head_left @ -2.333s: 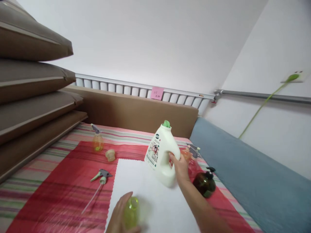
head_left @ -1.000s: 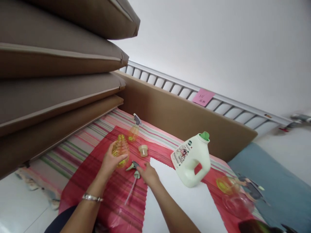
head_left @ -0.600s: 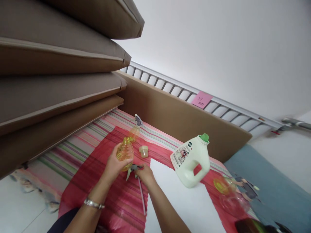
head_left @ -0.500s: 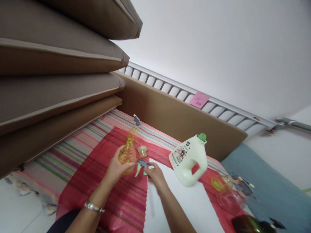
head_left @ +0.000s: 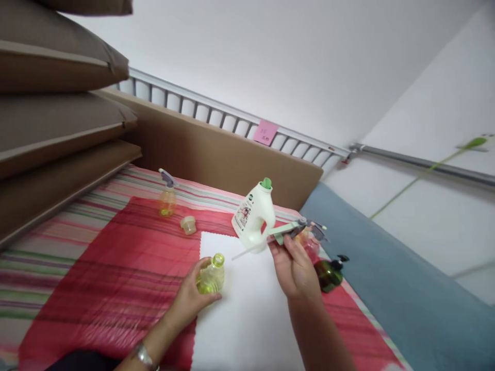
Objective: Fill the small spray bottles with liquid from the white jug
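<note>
My left hand (head_left: 189,291) is wrapped round a yellow see-through spray bottle (head_left: 213,278), open at the neck, over the left edge of a white sheet (head_left: 247,319). In my right hand (head_left: 296,268) is a spray trigger head (head_left: 288,229), grey and pale green, its thin dip tube pointing left toward the bottle but apart from it. A pale green detergent jug (head_left: 253,216) with a green cap stands just behind the right hand. Farther left are a beige measuring cap (head_left: 188,225) and another spray bottle (head_left: 167,201) with its grey head on.
Right of my right hand are a dark green pump bottle (head_left: 328,274) and a pink bottle (head_left: 310,247), partly hidden. A red cloth (head_left: 127,278) lies under things. Stacked cushions (head_left: 50,123) rise at left; a brown board (head_left: 216,159) and radiator (head_left: 187,106) stand behind.
The view has turned right. My left hand has brought the yellow bottle over the white sheet's edge, and its neck now shows open. My right hand has lifted the trigger head away rightward.
</note>
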`<state>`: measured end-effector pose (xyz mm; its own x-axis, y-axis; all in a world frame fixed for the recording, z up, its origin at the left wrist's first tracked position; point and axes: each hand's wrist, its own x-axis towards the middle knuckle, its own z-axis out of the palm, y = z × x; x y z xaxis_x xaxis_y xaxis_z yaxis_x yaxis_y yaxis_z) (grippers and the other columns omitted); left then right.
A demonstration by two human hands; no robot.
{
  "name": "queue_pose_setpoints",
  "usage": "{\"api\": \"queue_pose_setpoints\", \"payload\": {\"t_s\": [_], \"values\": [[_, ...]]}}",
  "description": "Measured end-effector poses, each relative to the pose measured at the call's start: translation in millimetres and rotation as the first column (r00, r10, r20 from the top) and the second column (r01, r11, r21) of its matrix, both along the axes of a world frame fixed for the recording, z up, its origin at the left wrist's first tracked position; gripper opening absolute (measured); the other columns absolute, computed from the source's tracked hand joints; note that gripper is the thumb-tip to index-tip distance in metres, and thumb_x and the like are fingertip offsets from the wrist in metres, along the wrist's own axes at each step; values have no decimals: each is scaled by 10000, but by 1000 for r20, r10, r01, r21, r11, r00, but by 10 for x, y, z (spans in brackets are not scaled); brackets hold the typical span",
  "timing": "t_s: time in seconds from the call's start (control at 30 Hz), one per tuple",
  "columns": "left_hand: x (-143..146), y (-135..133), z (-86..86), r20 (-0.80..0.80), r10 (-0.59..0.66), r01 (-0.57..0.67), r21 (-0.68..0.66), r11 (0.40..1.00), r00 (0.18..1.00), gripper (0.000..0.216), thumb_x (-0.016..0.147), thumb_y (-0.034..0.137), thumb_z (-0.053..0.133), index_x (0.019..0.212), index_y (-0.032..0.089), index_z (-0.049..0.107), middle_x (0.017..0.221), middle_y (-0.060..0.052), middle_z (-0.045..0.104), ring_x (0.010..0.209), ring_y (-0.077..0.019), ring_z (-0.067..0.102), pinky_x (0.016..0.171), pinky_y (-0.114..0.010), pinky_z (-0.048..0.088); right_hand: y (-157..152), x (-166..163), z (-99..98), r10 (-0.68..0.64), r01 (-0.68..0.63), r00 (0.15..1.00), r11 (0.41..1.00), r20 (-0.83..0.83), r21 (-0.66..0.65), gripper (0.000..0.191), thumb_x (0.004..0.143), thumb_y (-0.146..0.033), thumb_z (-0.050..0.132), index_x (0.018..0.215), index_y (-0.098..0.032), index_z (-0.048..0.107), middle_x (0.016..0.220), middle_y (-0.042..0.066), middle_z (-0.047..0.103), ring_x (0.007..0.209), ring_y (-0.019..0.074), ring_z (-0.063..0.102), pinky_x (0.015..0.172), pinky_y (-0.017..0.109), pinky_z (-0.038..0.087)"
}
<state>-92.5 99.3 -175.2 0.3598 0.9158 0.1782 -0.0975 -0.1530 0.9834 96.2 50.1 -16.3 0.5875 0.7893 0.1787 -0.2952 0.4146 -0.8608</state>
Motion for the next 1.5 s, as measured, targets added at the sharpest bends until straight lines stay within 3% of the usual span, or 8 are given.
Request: {"api": "queue_pose_setpoints", "payload": {"t_s": [0.13,0.23,0.5,0.8,0.97,1.5], "values": [[59,-59,4,-52,1,3,69,998,999,691,554,190,799,1188,192,523,1236,-110,590,1193,-283,517,1057,-467,345,-115,-102,172,-2,-5,997,996,75,86,221,695,-282,738,900,-268,656,960,-18,664,972,174,577,936,393,458],[78,-61,-11,-76,0,7,91,996,997,685,539,193,805,1171,195,539,1232,-111,595,1192,-295,518,1058,-482,343,-128,-189,161,20,-26,998,996,64,85,242,679,-268,747,909,-253,673,947,-7,677,943,178,587,921,389,459],[53,-50,-37,-78,-8,15,87,996,997,707,538,194,810,1190,203,537,1251,-116,583,1204,-298,506,1067,-500,329,-56,-402,-282,137,-109,959,986,248,-124,207,740,-242,715,945,-247,687,949,-12,705,970,188,601,924,336,436],[79,-53,-104,-102,37,-35,24,999,994,760,477,227,837,1183,190,560,1158,-112,621,1130,-324,550,1009,-505,391,-2,-588,-740,234,-164,943,946,236,-279,243,751,-283,696,984,-217,683,1019,45,708,1018,243,598,917,380,444],[79,-55,-112,-98,33,-29,43,999,995,756,497,225,831,1200,197,554,1118,-100,631,1085,-318,574,977,-493,419,16,-611,-799,209,-145,956,948,208,-284,264,735,-282,705,992,-232,676,1015,28,708,1020,235,595,913,367,445],[80,-56,-107,-125,7,2,72,997,992,769,521,175,822,1233,193,533,1259,-120,573,1194,-318,505,1049,-488,353,68,-658,-908,220,-151,949,945,224,-291,217,738,-271,692,938,-204,641,919,32,694,887,218,602,872,369,449]]}}
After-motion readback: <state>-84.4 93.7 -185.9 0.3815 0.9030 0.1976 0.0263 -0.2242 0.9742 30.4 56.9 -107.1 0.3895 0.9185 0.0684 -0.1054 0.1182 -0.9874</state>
